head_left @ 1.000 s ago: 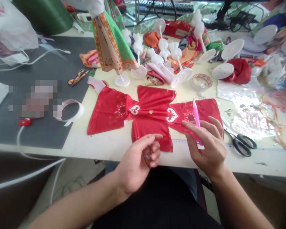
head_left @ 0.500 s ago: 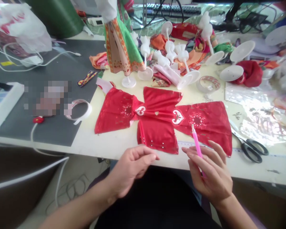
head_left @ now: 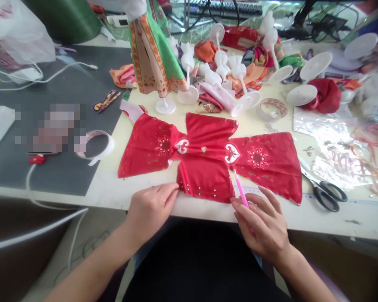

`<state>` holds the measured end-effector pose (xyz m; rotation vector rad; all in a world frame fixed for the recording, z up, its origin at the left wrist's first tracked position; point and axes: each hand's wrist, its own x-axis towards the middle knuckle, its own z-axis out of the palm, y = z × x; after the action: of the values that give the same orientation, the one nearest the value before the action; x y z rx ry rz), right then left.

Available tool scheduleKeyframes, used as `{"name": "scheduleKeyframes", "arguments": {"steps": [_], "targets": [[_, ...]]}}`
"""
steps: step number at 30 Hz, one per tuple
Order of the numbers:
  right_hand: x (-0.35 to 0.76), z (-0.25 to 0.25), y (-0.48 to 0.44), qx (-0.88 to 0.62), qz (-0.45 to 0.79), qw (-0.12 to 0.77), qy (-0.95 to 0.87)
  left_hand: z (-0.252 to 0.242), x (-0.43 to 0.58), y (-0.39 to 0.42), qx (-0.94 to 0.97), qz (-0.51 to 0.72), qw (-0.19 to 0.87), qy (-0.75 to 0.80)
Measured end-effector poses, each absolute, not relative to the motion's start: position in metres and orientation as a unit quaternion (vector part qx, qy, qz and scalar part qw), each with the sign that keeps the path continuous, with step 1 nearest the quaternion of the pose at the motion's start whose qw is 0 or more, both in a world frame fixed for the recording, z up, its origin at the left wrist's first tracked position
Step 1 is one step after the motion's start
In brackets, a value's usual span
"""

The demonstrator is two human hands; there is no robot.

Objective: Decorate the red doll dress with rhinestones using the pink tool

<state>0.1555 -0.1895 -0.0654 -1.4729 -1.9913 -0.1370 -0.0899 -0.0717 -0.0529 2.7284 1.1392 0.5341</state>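
Observation:
A small red doll dress [head_left: 204, 182] lies spread in a cross shape, with white heart-shaped trims, printed flowers and several tiny white beads on its near panel. My left hand [head_left: 153, 209] is closed, thumb and fingers pinching the left edge of that panel near its lower corner. In my right hand [head_left: 264, 226] is a slim pink pen-like tool [head_left: 242, 191], its pale tip pointing up and away, just beside the dress. The fingertips of this hand are at the near panel's lower right corner; whether they press on the cloth I cannot tell.
Black-handled scissors [head_left: 329, 196] lie at the right over a ruler. Tape rolls [head_left: 108, 147] sit at left and back right. Behind stand a doll stand in a green and peach skirt [head_left: 157, 63], white doll forms [head_left: 222, 65] and cloth scraps. A white cable [head_left: 31, 184] hangs off the left edge.
My left hand has moved left onto the dress's near panel and pinches its edge. My right hand has come left and lower with the pink tool, to the panel's right corner.

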Motion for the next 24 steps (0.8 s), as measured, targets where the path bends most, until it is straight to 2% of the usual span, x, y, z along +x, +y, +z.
{"name": "scheduleKeyframes", "arguments": {"steps": [10,24], "targets": [[0.162,-0.067,-0.193,-0.575,-0.048,0.341,-0.742,-0.049,-0.099,-0.069,0.904,0.176,0.074,0.382],[0.169,-0.066,-0.195,-0.590,-0.071,0.364,-0.717,-0.035,-0.110,-0.067,0.858,0.131,0.178,0.465]]}}
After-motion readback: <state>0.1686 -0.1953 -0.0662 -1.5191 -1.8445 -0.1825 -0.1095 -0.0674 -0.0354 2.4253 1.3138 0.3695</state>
